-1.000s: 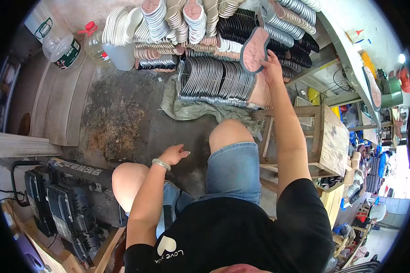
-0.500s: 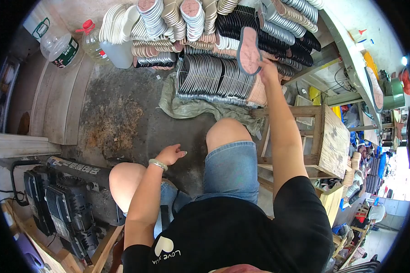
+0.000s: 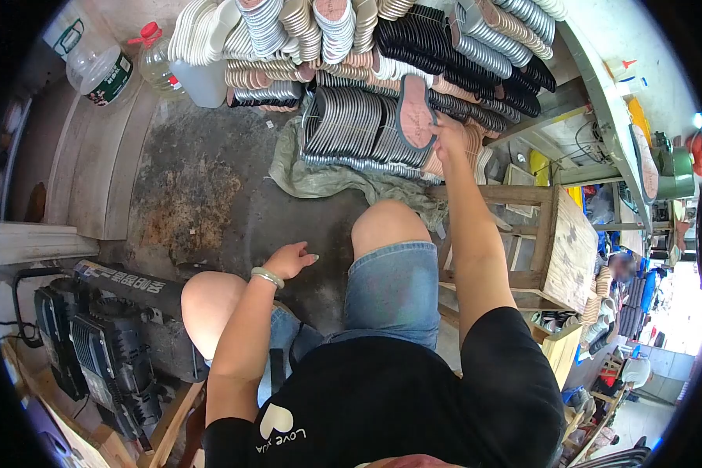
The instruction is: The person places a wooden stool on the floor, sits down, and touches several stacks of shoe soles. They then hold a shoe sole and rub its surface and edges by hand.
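Grey bundle: a tied row of grey soles (image 3: pixel 343 125) is stood on the floor, and all places below are given from it.
Pink sole: a pink sole with a dark grey rim (image 3: pixel 417 113) is held up in front of the right part of the grey bundle, narrow end down and slightly tilted; whether the bundle is touched by it cannot be told.
Right hand: the right hand (image 3: pixel 451 134) is stretched out to the right end of the grey bundle; the pink sole is grasped at its right edge by the fingers.
Left hand: the left hand (image 3: pixel 292 260) is held below the grey bundle, nearer the body, above the floor (image 3: pixel 246 168); its fingers are released and loosely bent.
Bangle: a pale bangle (image 3: pixel 267 277) is worn on the left wrist, below the grey bundle.
Sack: a crumpled greenish sack (image 3: pixel 316 178) is spread under the front and left side of the grey bundle.
Black soles: stacked black soles (image 3: pixel 421 43) are piled above and to the right of the grey bundle.
White soles: stacked white soles (image 3: pixel 199 35) are piled up and to its left.
Whitish jug: a whitish jug (image 3: pixel 203 82) is placed left of the grey bundle, just beside a red-capped bottle (image 3: pixel 160 69).
Wooden stool: a wooden stool (image 3: pixel 571 249) is placed to its lower right.
Table: a pale-edged table (image 3: pixel 605 93) is seen well to its right.
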A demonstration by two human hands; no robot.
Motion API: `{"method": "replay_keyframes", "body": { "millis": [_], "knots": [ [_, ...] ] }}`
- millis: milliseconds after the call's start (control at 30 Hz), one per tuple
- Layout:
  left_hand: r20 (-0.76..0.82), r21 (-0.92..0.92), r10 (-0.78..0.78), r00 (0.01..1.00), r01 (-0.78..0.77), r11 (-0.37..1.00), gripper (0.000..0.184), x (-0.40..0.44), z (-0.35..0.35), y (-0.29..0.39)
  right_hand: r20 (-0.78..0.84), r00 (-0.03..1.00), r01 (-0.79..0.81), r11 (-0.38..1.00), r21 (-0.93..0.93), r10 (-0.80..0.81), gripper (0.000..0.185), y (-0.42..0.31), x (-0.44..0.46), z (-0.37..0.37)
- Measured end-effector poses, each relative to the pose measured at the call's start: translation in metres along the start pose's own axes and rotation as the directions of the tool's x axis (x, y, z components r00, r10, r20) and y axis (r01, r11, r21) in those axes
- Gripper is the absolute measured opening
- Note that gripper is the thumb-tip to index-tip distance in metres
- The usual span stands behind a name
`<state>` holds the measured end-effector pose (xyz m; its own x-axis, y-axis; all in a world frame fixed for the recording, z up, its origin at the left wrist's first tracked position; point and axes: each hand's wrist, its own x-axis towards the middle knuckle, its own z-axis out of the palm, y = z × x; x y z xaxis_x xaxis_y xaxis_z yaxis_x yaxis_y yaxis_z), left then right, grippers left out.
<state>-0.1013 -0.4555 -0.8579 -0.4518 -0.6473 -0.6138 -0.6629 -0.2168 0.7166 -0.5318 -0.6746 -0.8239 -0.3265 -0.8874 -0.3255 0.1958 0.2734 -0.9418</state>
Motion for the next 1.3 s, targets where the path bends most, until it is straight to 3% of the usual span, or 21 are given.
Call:
{"method": "replay_keyframes", "body": {
  "millis": [33,67,133,233,367,467,567,633,733,867,1033,1167,1233,1300],
  "knots": [
    [-0.003,0.009,-0.002,1.0,0.002,1.0,0.066,-0.002,-0.001,0.003,-0.058,0.997,-0.054,0.989,-0.134,0.046,0.032,0.009,0.003,-0.008],
    [-0.005,0.017,-0.005,1.0,0.005,1.0,0.066,-0.002,-0.001,0.006,-0.059,0.997,-0.055,0.989,-0.135,0.047,0.032,0.013,-0.001,-0.006],
    [-0.002,0.021,0.001,1.0,-0.001,1.0,0.065,-0.001,-0.001,0.006,-0.138,0.987,-0.069,0.994,0.079,0.08,0.047,0.027,-0.009,0.002],
    [-0.002,0.029,0.004,1.0,-0.003,1.0,0.064,-0.003,0.001,0.008,-0.129,0.986,-0.089,0.991,0.099,0.101,0.051,0.03,0.0,0.006],
    [-0.02,0.038,-0.003,1.0,0.004,0.999,0.063,-0.003,0.004,0.005,-0.134,0.987,-0.081,0.993,0.088,0.093,0.05,0.02,0.014,0.015],
    [-0.008,0.031,-0.01,1.0,0.011,0.999,0.064,-0.003,0.005,0.005,-0.092,0.996,0.015,0.998,0.069,-0.008,0.05,-0.009,-0.006,0.037],
    [-0.005,0.035,-0.022,1.0,0.022,0.999,0.064,-0.006,0.002,0.008,-0.058,0.997,-0.042,0.99,0.134,0.05,0.044,0.021,0.026,0.015],
    [-0.002,0.023,-0.032,0.999,0.032,0.999,0.065,-0.006,0.003,0.005,-0.071,0.99,-0.118,0.993,0.009,0.118,0.039,0.04,0.034,0.001],
    [-0.001,0.005,-0.035,0.999,0.035,0.999,0.066,-0.005,0.003,0.003,-0.15,0.974,-0.164,0.985,0.052,0.17,0.035,0.017,-0.02,0.018],
    [-0.016,-0.019,-0.011,1.0,0.011,1.0,0.066,0.0,0.007,-0.006,-0.158,0.973,-0.153,0.984,0.088,0.166,0.036,0.029,-0.019,0.016],
    [0.002,0.024,-0.031,1.0,0.031,0.999,0.066,-0.003,0.002,0.003,-0.055,0.988,-0.128,0.959,0.252,0.147,0.036,0.037,-0.005,0.018],
    [0.005,0.03,-0.026,1.0,0.025,0.999,0.066,-0.002,0.002,0.003,-0.079,0.988,-0.116,0.976,0.184,0.132,0.036,0.039,-0.004,0.021],
    [0.002,0.026,-0.02,1.0,0.02,0.999,0.066,-0.001,0.003,-0.001,0.026,0.986,-0.165,0.954,0.251,0.164,0.035,0.024,-0.024,0.031],
    [-0.001,0.02,-0.013,1.0,0.013,1.0,0.066,-0.001,0.003,0.0,-0.019,0.984,-0.169,0.959,0.225,0.178,0.032,0.006,-0.05,0.049]
  ]
}}
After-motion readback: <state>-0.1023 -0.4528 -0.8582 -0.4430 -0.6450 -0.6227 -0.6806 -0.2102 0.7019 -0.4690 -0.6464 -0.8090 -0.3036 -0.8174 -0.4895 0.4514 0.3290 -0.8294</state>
